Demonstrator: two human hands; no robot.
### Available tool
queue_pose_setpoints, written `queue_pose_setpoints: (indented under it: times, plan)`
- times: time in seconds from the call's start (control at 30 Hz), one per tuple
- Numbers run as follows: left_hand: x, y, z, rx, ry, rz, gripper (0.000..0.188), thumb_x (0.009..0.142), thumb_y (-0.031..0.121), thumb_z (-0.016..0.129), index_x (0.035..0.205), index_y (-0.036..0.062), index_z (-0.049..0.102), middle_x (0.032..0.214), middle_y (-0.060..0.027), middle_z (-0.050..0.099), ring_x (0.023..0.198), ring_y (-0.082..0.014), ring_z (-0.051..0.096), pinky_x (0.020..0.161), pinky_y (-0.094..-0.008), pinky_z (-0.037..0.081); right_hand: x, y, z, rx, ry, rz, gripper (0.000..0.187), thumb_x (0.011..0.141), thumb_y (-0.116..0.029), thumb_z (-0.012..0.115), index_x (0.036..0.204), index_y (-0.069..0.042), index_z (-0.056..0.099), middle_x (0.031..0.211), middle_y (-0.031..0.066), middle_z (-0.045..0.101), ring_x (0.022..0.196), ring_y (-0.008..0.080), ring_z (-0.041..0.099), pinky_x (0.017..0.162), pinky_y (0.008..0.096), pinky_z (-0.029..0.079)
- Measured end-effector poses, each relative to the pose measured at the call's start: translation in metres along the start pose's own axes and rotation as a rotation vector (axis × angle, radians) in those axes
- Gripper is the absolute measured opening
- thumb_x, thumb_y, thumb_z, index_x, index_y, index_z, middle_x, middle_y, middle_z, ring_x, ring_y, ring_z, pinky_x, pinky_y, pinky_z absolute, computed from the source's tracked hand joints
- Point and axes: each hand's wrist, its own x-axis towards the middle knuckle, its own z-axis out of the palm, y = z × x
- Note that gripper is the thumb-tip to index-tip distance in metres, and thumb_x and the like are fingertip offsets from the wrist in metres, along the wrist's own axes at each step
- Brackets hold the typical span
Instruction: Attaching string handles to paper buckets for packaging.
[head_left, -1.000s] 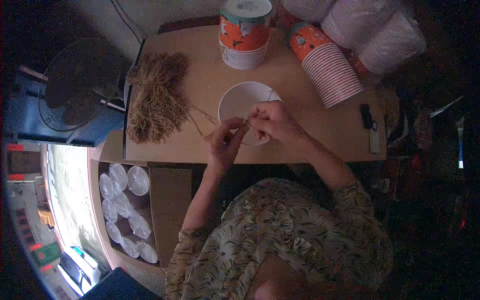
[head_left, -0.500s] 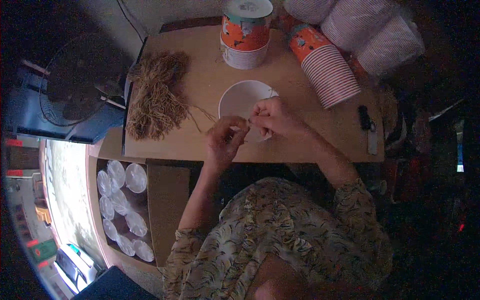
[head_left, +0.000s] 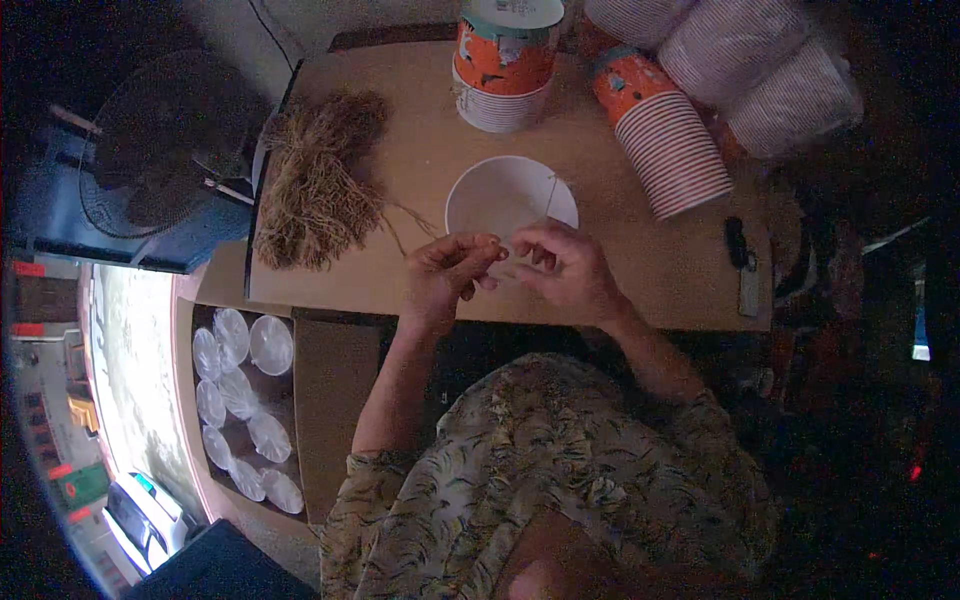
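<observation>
A white paper tub stands mouth-up on the table, a small knotted bit of twine at its right rim and a thin strand running down from it. My left hand is in front of the tub, thumb and forefinger pinched together on something too small to make out. Close beside it, my right hand is curled loosely in front of the tub's right side. Its thumb and forefinger are apart, with nothing visible between them. Left of the tub lies a large bundle of brown twine, loose ends trailing toward my left hand.
Upright stacked paper tubs in orange and white stand at the back. Another stack lies on its side, near plastic-wrapped stacks. A dark small tool rests at the right edge. An open carton holds several clear plastic-wrapped round items. A fan stands left.
My hands have drawn slightly apart. The right hand's fingers have loosened and moved a little lower and rightward, while the left still pinches. The view has shifted slightly.
</observation>
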Motion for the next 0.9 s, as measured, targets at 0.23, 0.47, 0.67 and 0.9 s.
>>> queue_pose_setpoints:
  times: [0.23, 0.47, 0.67, 0.9]
  plan:
    - [0.002, -0.012, -0.004, 0.023, -0.034, 0.039, 0.017, 0.094, 0.016, 0.069, 0.106, 0.0042, 0.069, 0.094, -0.0045, 0.073, 0.072, -0.0103, 0.068, 0.057, -0.0204, 0.045, -0.003, 0.012, 0.015, -0.032, 0.066, -0.016, 0.016, 0.085, -0.002, 0.072, 0.101, -0.001, 0.067, 0.093, 0.0080, 0.067, 0.082, 0.0155, 0.065, 0.071, 0.0294, 0.052]
    - [-0.002, -0.014, 0.001, -0.148, -0.060, 0.086, 0.018, 0.096, 0.015, 0.067, 0.105, 0.0000, 0.067, 0.095, -0.0078, 0.072, 0.088, -0.0162, 0.071, 0.079, -0.0291, 0.057, -0.002, 0.002, 0.012, 0.045, 0.077, 0.032, 0.012, 0.089, -0.003, 0.067, 0.100, 0.001, 0.066, 0.091, 0.0093, 0.068, 0.083, 0.0155, 0.065, 0.071, 0.0292, 0.051]
    - [0.001, -0.020, 0.007, -0.170, 0.004, 0.120, 0.017, 0.096, 0.012, 0.066, 0.104, -0.0022, 0.067, 0.093, -0.0088, 0.072, 0.086, -0.0156, 0.070, 0.077, -0.0286, 0.058, -0.003, -0.003, 0.010, 0.175, 0.081, 0.161, 0.011, 0.089, -0.006, 0.068, 0.098, 0.000, 0.067, 0.090, 0.0046, 0.068, 0.081, 0.0105, 0.063, 0.069, 0.0270, 0.050]
    - [-0.004, -0.010, 0.017, 0.052, 0.066, 0.197, 0.015, 0.094, 0.008, 0.068, 0.102, -0.0047, 0.068, 0.092, -0.0077, 0.072, 0.083, -0.0132, 0.068, 0.077, -0.0272, 0.057, 0.001, 0.002, 0.010, 0.254, 0.097, 0.247, 0.017, 0.091, -0.015, 0.069, 0.094, 0.002, 0.067, 0.086, 0.0071, 0.070, 0.078, 0.0127, 0.065, 0.071, 0.0297, 0.053]
